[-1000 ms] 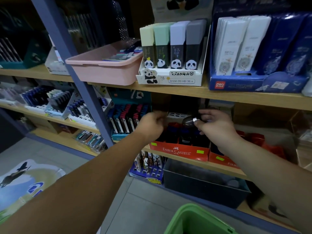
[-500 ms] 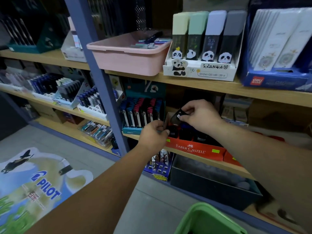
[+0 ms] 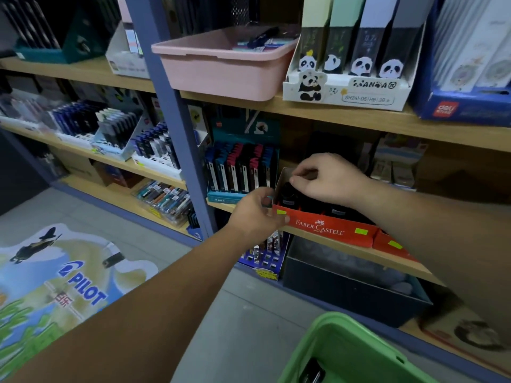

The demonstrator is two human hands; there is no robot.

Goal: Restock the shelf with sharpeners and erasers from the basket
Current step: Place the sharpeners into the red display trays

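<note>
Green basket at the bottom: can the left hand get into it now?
Probably yes, once freed. The left hand grips the corner of the red box; the green basket is open below, with nothing between them.

FABER-CASTELL on red box point(image 3: 331, 230), PILOT on floor sign point(image 3: 83, 286), deli on blue box point(image 3: 464, 110)

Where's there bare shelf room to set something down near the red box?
Crowded round the red box: teal display close on its left, second red box on its right, left hand gripping its corner, right hand over its top. Bare wood shows on the lower shelf between cardboard box and pen pack.
</note>
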